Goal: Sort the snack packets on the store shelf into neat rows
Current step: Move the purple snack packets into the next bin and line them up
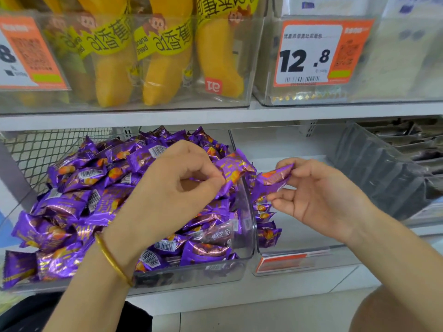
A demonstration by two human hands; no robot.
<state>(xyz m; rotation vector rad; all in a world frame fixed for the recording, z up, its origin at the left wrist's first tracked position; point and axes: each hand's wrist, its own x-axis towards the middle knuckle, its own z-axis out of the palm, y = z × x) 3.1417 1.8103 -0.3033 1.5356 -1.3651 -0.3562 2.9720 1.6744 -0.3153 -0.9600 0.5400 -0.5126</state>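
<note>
A clear plastic bin (191, 276) on the lower shelf is heaped with several purple foil snack packets (79, 202). My left hand (167, 185), with a gold bangle on the wrist, pinches one purple packet (233, 170) at the bin's right wall. My right hand (318, 195) pinches another purple packet (273, 179) just right of that wall, over the neighbouring bin. A few purple packets (268, 226) lie stacked against the left side of that neighbouring bin.
The neighbouring clear bin (299, 257) holds little else and carries an orange label. Dark packets (388, 173) fill a bin at far right. The upper shelf (215, 113) carries bins of yellow banana bread (165, 56) and a 12.8 price tag (311, 53).
</note>
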